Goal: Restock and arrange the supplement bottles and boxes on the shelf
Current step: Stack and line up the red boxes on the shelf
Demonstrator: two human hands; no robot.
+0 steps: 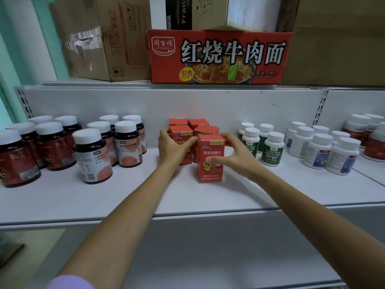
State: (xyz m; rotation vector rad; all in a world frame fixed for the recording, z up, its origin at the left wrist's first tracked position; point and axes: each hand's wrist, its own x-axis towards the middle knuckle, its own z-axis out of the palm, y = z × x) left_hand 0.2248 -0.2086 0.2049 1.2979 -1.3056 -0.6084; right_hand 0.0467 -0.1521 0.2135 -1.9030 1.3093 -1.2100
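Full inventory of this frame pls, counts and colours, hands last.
red boxes: five, red, centre of shelf
dark bottles: about ten, white caps, shelf left
green-label bottles: four, white, right of boxes
blue-label bottles: about six, white, further right
red-label bottles: at least three, far right
noodle carton: one, red, top shelf
cardboard cartons: at least two, brown, top shelf
left hand: grips left red box
right hand: grips front red box

Shelf point(145, 195): white-painted metal, smooth, matt. Red boxes point(210, 146): printed card, faint sheen. Dark bottles point(125, 140): glossy, with smooth white plastic caps point(86, 136). White bottles point(318, 151): smooth plastic, satin. Noodle carton point(218, 57): printed corrugated card. Brown carton point(125, 38): raw matt card, shiny tape point(83, 38)
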